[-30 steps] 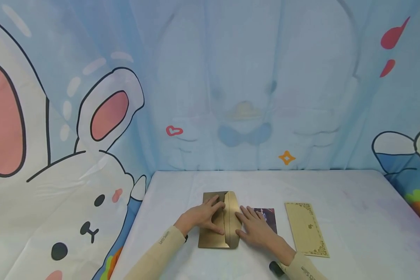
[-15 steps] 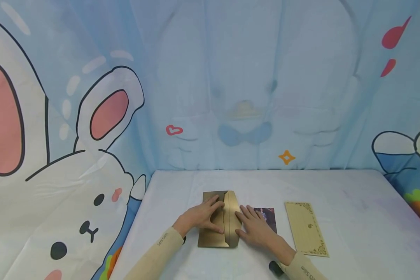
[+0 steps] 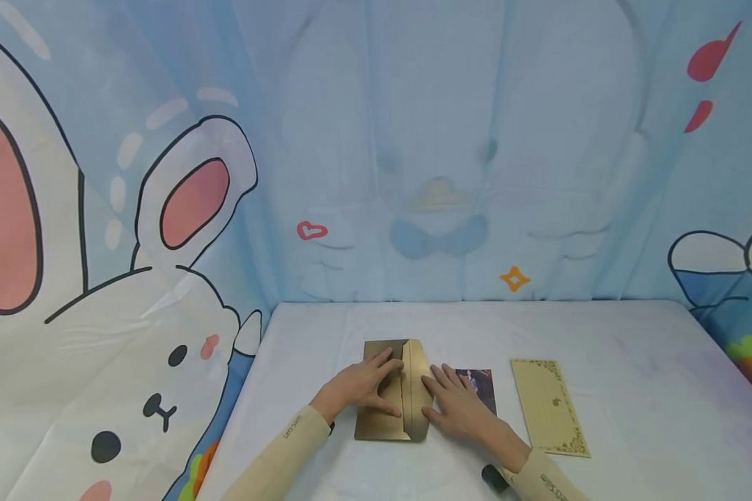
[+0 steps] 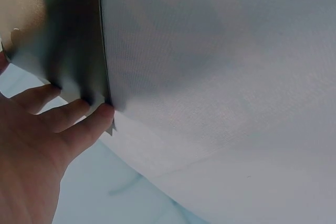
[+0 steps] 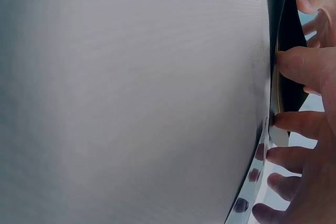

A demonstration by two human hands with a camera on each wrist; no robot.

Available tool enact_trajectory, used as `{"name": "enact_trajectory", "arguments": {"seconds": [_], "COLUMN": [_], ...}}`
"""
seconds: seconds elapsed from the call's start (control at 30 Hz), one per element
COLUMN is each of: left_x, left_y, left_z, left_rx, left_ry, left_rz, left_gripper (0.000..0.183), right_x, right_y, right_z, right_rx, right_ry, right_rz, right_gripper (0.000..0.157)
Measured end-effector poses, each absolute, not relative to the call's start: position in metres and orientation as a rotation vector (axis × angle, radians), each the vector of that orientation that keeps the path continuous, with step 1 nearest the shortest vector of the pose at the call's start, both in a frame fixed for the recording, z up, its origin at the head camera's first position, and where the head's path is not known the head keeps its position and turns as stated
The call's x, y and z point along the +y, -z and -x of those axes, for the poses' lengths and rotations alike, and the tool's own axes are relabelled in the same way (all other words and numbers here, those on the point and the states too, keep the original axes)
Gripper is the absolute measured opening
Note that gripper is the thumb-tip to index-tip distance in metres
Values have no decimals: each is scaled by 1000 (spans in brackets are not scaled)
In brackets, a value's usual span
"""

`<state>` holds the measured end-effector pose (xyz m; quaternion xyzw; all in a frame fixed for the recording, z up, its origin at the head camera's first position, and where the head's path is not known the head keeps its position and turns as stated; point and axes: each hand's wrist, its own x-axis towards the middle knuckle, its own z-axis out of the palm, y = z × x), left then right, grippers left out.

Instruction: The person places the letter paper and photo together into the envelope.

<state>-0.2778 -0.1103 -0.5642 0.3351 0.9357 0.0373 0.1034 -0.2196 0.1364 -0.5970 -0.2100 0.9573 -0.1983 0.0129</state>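
A gold envelope (image 3: 379,427) lies flat on the white-covered table, its flap (image 3: 417,396) unfolded to the right. My left hand (image 3: 363,386) rests spread on the envelope's body, thumb and fingertips near the flap's crease. In the left wrist view, its outstretched fingers (image 4: 86,129) lie at the envelope's edge. My right hand (image 3: 457,407) is held flat, with thumb and index fingertips touching the flap's outer edge. Its other fingers lie over a dark printed picture (image 3: 482,387), partly hidden beneath the hand. The right wrist view has the right thumb (image 5: 296,64) at the flap.
To the right of my right hand lies a pale gold rectangular card (image 3: 542,407) with ornate corner decoration. The white tabletop (image 3: 652,390) reaches back to a blue cartoon-printed curtain (image 3: 439,139). A rabbit print (image 3: 150,362) covers the curtain on the left.
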Motion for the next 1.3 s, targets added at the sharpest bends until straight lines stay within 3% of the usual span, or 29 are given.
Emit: {"name": "enact_trajectory", "arguments": {"seconds": [1.3], "left_x": [-109], "left_y": [562], "left_z": [278], "left_rx": [2782], "left_ry": [-104], "left_rz": [-1004], "left_gripper": [96], "right_x": [155], "right_y": [591], "right_z": [217], "right_rx": [3007], "right_ry": [671], "right_rz": [674], "right_gripper": [67]}}
